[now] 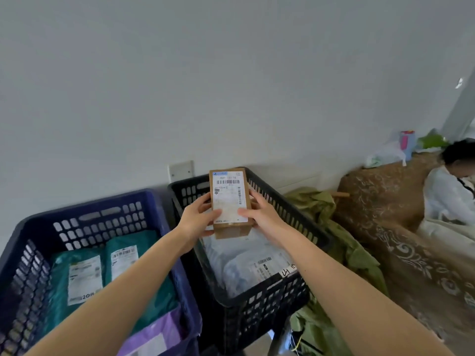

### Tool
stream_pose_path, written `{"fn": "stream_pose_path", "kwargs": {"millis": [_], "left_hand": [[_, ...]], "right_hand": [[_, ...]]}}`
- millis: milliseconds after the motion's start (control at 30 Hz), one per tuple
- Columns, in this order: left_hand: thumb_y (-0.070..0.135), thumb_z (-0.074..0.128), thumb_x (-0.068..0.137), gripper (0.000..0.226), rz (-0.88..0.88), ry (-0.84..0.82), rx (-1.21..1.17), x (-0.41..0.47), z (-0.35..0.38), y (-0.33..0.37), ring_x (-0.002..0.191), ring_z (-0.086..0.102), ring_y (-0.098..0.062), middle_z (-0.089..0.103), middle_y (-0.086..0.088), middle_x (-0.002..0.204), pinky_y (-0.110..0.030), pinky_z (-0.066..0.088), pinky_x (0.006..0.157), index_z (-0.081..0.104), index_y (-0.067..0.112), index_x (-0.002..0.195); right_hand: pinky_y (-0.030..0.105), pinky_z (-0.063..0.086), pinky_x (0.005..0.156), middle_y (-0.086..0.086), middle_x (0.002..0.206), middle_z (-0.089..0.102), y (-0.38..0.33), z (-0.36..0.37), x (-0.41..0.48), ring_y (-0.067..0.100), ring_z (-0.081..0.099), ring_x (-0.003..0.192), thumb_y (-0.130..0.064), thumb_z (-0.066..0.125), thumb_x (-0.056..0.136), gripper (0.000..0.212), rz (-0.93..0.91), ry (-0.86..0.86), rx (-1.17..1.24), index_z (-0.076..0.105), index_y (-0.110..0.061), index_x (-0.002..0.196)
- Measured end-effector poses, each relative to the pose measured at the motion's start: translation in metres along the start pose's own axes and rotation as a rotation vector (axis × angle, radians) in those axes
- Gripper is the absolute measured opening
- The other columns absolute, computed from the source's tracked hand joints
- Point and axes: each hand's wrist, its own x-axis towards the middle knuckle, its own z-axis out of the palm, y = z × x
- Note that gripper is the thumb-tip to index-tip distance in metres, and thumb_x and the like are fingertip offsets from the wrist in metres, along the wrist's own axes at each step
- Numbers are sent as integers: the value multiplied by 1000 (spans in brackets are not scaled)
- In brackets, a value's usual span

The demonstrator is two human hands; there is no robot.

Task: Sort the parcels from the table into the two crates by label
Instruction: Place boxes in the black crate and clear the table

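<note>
- Cardboard parcel [229, 199]: one, label up, above the right-hand black crate [293, 214].
- Crates: two; the left blue crate [84, 204] holds two teal parcels [77, 276] and one purple parcel [159, 332].
- Both arms are outstretched; the left hand [198, 222] and right hand [259, 214] clasp the parcel's long sides, thumbs on its label.

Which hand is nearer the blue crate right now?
Left. The left hand grips the cardboard box by its left edge, the side toward the blue crate. The right hand grips its right edge, farther off, above the black crate.
</note>
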Motion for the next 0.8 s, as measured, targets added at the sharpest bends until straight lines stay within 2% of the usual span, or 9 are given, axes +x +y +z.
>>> {"fn": "stream_pose_path", "kwargs": {"millis": [200, 300, 400, 500, 600, 700, 800], "left_hand": [[7, 61, 91, 58, -88, 119, 24, 68, 3, -19, 106, 64, -22, 63, 3, 124, -48, 54, 88, 44, 30, 142], [6, 61, 91, 56, -147, 179, 13, 99, 5, -29, 99, 67, -17, 66, 9, 115, -37, 58, 71, 47, 32, 138], [6, 62, 91, 55, -205, 249, 1, 127, 10, -37, 94, 67, -11, 66, 15, 105, -26, 54, 56, 48, 34, 136], [4, 62, 90, 56, -247, 309, -40, 154, 13, -47, 96, 67, -14, 68, 11, 108, -33, 57, 64, 49, 34, 136], [5, 62, 90, 56, -278, 347, -55, 174, 16, -54, 102, 66, -19, 68, 7, 113, -46, 57, 81, 49, 36, 134], [5, 61, 91, 52, -287, 361, -39, 194, 17, -59, 105, 65, -21, 67, 5, 117, -52, 54, 89, 51, 35, 132], [6, 59, 92, 47, -307, 353, -21, 204, 17, -63, 104, 65, -21, 67, 5, 116, -48, 55, 88, 53, 33, 130]], "right_hand": [[44, 51, 97, 2, 139, 53, 23, -5, 83, 20, 55, 121, -8, 66, 88, 69, 39, -78, -83, 33, -23, 146], [38, 51, 97, 5, 141, 50, 33, -7, 124, 20, 52, 124, -7, 67, 87, 66, 25, -130, -195, 35, -18, 144], [28, 50, 88, 7, 140, 49, 40, -10, 164, 21, 52, 125, -7, 68, 86, 65, 26, -183, -301, 35, -14, 142], [25, 52, 83, 7, 139, 51, 47, -13, 199, 20, 55, 121, -11, 69, 86, 66, 32, -245, -377, 35, -15, 142], [14, 47, 73, 4, 138, 53, 51, -18, 226, 18, 55, 121, -16, 68, 88, 64, 4, -317, -457, 36, -15, 143], [23, 49, 85, 4, 137, 54, 56, -21, 249, 18, 55, 121, -20, 68, 88, 62, -21, -360, -528, 38, -15, 142], [24, 47, 87, 3, 137, 55, 61, -22, 259, 18, 55, 121, -24, 67, 89, 60, -63, -382, -596, 38, -17, 141]]}}
